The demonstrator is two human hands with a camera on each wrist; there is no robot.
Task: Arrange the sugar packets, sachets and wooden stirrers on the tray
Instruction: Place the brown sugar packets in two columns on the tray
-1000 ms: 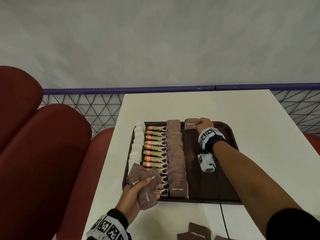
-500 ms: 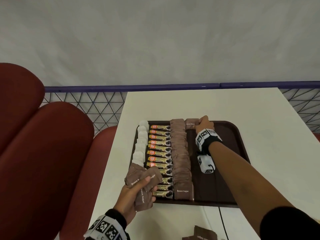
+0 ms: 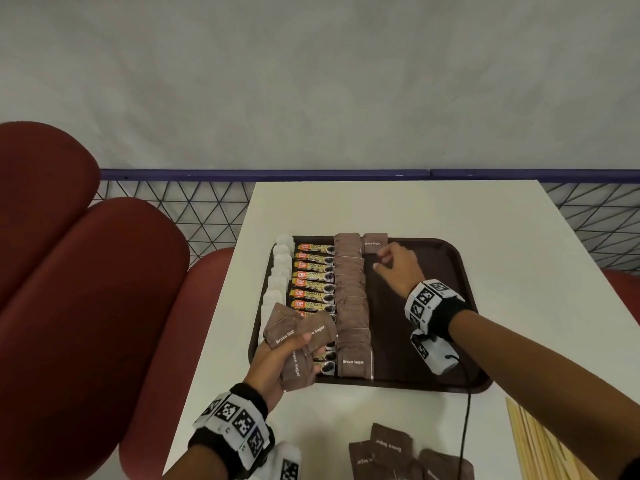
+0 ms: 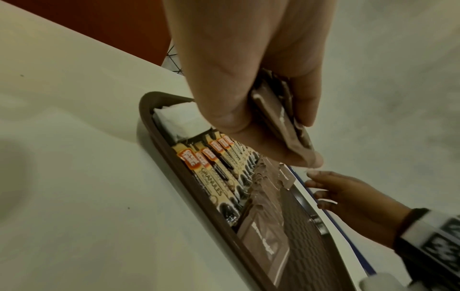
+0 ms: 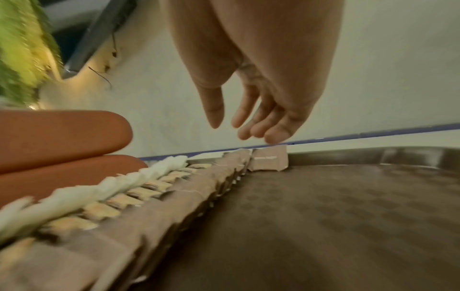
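Right hand (image 3: 398, 268) pulling back from placed brown sugar packet (image 3: 375, 243), fingers relaxed, holding nothing. Packet lying at tray (image 3: 460, 271) far edge, starting 2nd column. Left hand (image 3: 277, 358) gripping spare packets (image 3: 299, 332) near desk's left edge, nearer next pick.

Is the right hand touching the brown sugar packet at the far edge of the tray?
Apart. In the right wrist view the right hand hangs open, its fingertips above the brown sugar packet with wall showing between them.

wrists: black bands (image 3: 450, 308), checker-marker cuffs (image 3: 424, 297) | white camera pod (image 3: 437, 355), black cable (image 3: 465, 420)
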